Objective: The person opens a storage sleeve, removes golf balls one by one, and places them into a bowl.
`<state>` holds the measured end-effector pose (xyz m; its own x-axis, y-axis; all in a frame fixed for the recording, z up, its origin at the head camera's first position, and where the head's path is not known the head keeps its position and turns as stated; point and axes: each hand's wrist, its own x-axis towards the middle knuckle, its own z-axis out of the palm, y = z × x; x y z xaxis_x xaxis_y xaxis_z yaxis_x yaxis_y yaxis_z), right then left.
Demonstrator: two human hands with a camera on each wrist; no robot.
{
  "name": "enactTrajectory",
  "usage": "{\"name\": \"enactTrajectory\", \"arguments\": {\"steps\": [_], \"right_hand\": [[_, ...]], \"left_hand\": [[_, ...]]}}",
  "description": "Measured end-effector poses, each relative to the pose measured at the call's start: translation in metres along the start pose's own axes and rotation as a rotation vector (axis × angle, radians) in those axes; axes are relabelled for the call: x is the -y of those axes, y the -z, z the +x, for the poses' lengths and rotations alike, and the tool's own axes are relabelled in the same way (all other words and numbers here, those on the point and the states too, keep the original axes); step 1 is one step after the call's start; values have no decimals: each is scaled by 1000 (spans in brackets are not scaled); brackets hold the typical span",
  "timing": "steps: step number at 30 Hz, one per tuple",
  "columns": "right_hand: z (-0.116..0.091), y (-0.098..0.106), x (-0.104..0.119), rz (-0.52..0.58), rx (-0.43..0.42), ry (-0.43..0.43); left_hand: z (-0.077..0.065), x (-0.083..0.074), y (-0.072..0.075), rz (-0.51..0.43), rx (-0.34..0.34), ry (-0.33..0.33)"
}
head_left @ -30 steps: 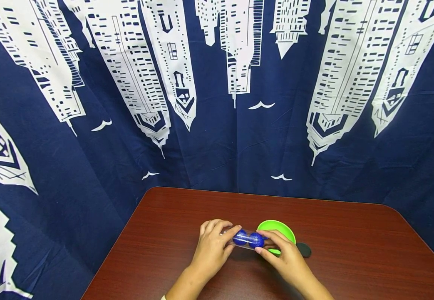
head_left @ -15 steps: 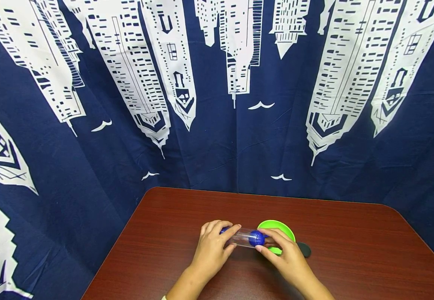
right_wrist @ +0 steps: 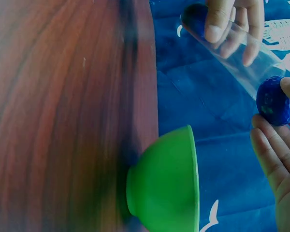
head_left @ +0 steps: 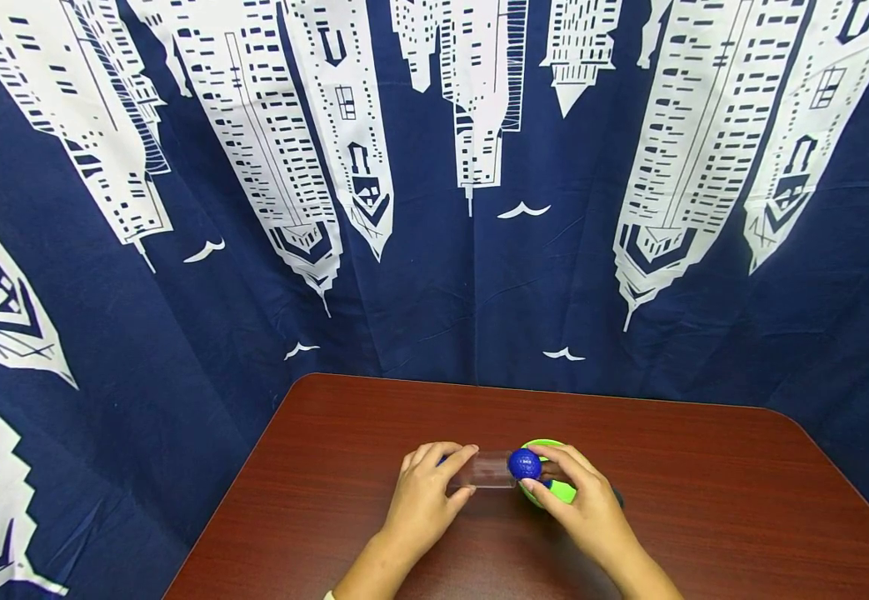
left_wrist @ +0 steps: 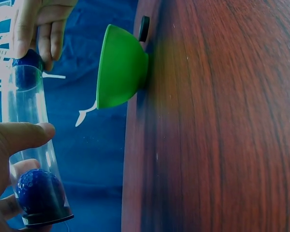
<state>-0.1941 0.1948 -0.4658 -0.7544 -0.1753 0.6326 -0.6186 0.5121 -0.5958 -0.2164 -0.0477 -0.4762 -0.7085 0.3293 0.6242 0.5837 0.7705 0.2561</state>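
Observation:
My left hand [head_left: 427, 492] grips a clear plastic tube [head_left: 490, 469] held sideways above the table. Inside its closed end, under the left fingers, sits one blue golf ball [left_wrist: 41, 192]. At the tube's mouth my right hand [head_left: 580, 496] pinches another blue golf ball [head_left: 526, 464] between thumb and fingers; in the left wrist view its lower part appears still within the rim. Below and behind the right hand stands a green bowl [head_left: 563, 493], partly covered by that hand. A small patch of blue shows at the bowl beneath the right fingers; what it is cannot be made out.
A black round cap [left_wrist: 144, 29] lies on the table beside the bowl, mostly hidden by the right hand in the head view. The brown wooden table [head_left: 329, 517] ends at a dark blue curtain [head_left: 434, 317] printed with white buildings.
Both balls showed together near the tube's mouth; one slid left to the closed end under my left hand. My right hand now pinches the other ball at the mouth, slightly farther right.

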Motion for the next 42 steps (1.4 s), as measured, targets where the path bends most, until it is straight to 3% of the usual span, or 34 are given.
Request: {"name": "enactTrajectory", "arguments": {"steps": [15,22,27,35,42], "right_hand": [[6,12,-15,-242,-45,75],[6,17,-24,-389,-8,44],[5,18,-28,-476,13,40],[8,21,-32,-548,80,-21],[10,23,-35,-583,152,-41]], "left_hand": [[-3,1,-2,-51,39,65],[-5,4,-3,-62,12,58],[-5,4,-2,-82,30,73],[-4,2,1,-105,64,106],[-4,2,0,-107,46,103]]}}
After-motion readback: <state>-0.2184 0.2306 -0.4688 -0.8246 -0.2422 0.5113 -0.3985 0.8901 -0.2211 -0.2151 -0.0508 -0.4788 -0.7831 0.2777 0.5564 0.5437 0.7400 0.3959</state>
